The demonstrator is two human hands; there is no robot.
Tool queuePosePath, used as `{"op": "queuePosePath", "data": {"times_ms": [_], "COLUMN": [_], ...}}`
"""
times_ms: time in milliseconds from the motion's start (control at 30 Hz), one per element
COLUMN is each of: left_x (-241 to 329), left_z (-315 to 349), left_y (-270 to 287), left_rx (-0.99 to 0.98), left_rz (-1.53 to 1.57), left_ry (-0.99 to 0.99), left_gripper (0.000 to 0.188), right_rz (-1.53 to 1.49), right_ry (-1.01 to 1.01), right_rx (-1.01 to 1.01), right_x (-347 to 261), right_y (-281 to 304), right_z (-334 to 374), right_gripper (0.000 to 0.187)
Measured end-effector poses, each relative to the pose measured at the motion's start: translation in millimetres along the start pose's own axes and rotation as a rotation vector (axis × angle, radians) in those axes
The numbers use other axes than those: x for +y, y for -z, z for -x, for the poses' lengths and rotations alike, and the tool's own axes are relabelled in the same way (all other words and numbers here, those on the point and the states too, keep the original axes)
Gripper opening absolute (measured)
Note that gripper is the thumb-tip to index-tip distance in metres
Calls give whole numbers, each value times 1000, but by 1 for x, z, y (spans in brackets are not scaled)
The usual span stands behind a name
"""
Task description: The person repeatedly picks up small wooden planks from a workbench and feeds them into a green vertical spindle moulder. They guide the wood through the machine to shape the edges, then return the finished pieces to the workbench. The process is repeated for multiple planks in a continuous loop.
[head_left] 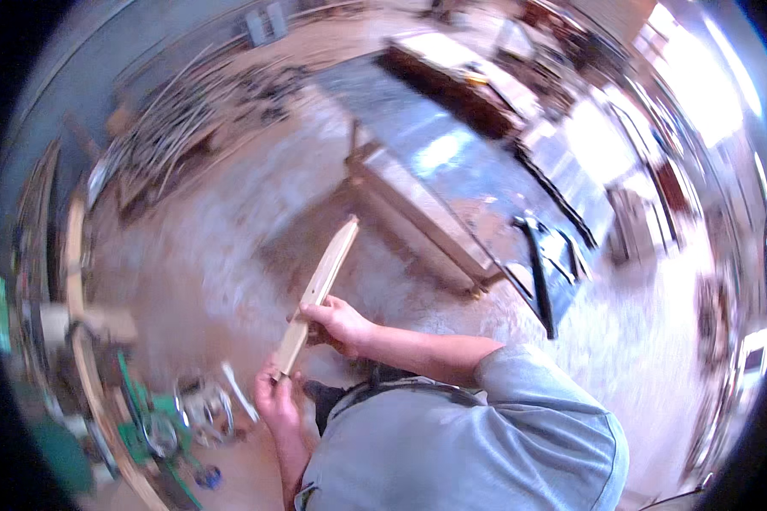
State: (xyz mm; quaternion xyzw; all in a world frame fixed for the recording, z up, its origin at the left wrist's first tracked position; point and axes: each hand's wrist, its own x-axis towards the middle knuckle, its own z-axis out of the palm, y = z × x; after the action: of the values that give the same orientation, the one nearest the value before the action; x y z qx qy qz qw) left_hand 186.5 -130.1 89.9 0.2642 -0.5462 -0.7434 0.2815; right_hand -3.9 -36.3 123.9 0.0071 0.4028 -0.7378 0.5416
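A pale wooden strip (322, 281) slants up and away in front of my body, its far end narrowing to a point. Its near end is in my left hand (277, 393), with the fingers closed round it. Farther up the strip, my right hand (341, 324) grips it from the right, thumb on the upper face and the other fingers mostly hidden underneath. A small dark mark shows on the wood just beyond my right thumb.
Ahead to the right stands a large table (418, 200) with a shiny blue-grey top. A black metal frame (539, 272) is at its near right corner. Thin rods (175, 119) lie piled at far left. Green machinery (145, 417) and a long wooden beam (85, 366) are at lower left.
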Motion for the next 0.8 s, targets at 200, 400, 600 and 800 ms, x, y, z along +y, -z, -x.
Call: {"op": "queuePosePath", "data": {"times_ms": [200, 400, 600, 800], "left_x": [-26, -58, -64, -106], "left_z": [-67, -130, -171, -215], "left_y": [-120, -220, -311, -315], "left_rx": [-493, -748, -1007, -937], "left_rz": [-371, -540, -625, -780], "left_ry": [87, -162, 30, 37], "left_gripper": [27, 28, 35, 36], "right_rz": [146, 24, -76, 256], "right_ry": [356, 703, 592, 650], "right_rx": [353, 567, 717, 1120], "right_x": [-68, -104, -149, -242], "right_y": [100, 153, 218, 365], "right_z": [36, 30, 34, 86], "right_gripper": [32, 34, 34, 26]}}
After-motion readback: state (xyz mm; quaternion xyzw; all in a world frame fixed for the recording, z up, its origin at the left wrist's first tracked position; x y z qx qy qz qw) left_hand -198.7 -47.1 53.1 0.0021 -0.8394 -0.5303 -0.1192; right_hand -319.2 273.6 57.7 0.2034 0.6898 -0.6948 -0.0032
